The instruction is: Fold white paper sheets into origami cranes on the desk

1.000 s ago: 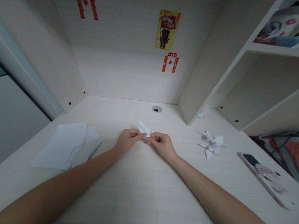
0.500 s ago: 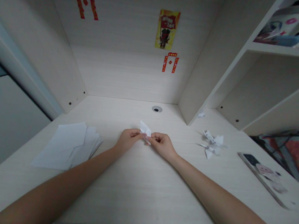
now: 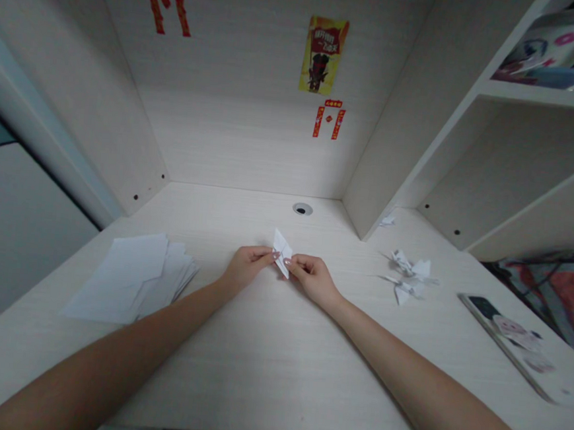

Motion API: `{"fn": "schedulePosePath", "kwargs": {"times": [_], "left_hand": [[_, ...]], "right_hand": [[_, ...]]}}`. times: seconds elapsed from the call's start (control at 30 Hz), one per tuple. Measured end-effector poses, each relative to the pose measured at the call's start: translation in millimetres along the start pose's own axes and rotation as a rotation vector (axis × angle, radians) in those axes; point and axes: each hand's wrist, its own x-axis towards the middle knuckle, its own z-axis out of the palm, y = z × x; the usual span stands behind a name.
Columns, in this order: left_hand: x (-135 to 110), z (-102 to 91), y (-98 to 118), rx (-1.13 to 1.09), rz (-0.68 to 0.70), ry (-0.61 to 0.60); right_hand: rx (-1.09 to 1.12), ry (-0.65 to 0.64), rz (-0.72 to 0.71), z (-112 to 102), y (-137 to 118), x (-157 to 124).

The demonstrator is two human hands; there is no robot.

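Note:
A small piece of folded white paper (image 3: pixel 282 246), shaped like a narrow diamond, is held up over the middle of the desk. My left hand (image 3: pixel 249 265) pinches its left edge between thumb and fingers. On the other side, my right hand (image 3: pixel 314 277) grips the right edge, thumb on the face turned to me. The fingers behind the paper are partly hidden. Off to the right lie several folded paper cranes (image 3: pixel 408 277), apart from both hands.
Left of my left forearm is a stack of white paper sheets (image 3: pixel 128 275). A phone (image 3: pixel 505 345) lies at the right. Behind the hands, a cable hole (image 3: pixel 302 209) sits near the back panel. An upright divider (image 3: pixel 398 118) stands at the back right.
The thumbs have moved slightly apart, so more of the folded paper's face shows. The paper stands a little more upright. The view has shifted very slightly.

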Motion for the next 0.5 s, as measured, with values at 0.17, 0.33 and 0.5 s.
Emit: {"fn": "schedulePosePath", "kwargs": {"times": [0.17,0.33,0.5], "left_hand": [[0.6,0.1,-1.7,0.015,-0.012,0.021],[0.0,0.5,-0.7,0.038,-0.013,0.029],[-1.4,1.6,3.2,0.066,-0.001,0.045]], "right_hand": [[-0.022,0.003,0.001,-0.4,1.0,0.3],[-0.023,-0.004,-0.011,0.2,-1.0,-0.6],[-0.036,-0.002,-0.02,0.6,-3.0,-1.7]]}}
